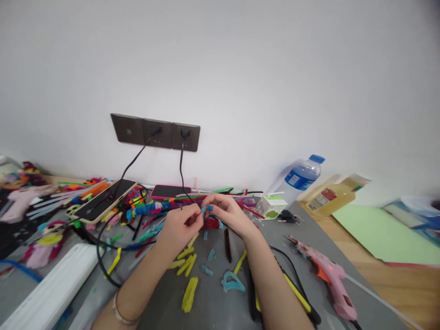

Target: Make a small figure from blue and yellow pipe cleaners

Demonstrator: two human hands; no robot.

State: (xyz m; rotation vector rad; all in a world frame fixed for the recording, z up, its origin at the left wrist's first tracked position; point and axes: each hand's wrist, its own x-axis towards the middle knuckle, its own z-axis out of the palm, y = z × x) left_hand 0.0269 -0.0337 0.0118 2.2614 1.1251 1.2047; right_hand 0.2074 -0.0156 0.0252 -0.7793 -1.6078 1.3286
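My left hand (pixel 184 224) and my right hand (pixel 228 213) meet above the middle of the desk, fingertips pinched together. Between them shows a small light-blue piece (pixel 203 211), largely covered by the fingers; it looks like a bit of pipe cleaner. Just beneath the hands lies a dark red bundle (pixel 210 223). Nearer to me are folded yellow pipe cleaner pieces (pixel 189 294), short light-blue pieces (pixel 206 270) and a dark brown strip (pixel 228 245). A bent light-blue loop (pixel 233 282) rests left of my right forearm, by a yellow strip (pixel 240 262).
On the right lies a pink glue gun (pixel 332 279), with black-and-yellow pliers handles (pixel 297 293) beside my forearm. A water bottle (pixel 302 174), small box (pixel 271 207) and keys (pixel 288 217) stand farther back. Left are phones (pixel 105 201), cables, a white power strip (pixel 57 288) and fuzzy dolls (pixel 46 243).
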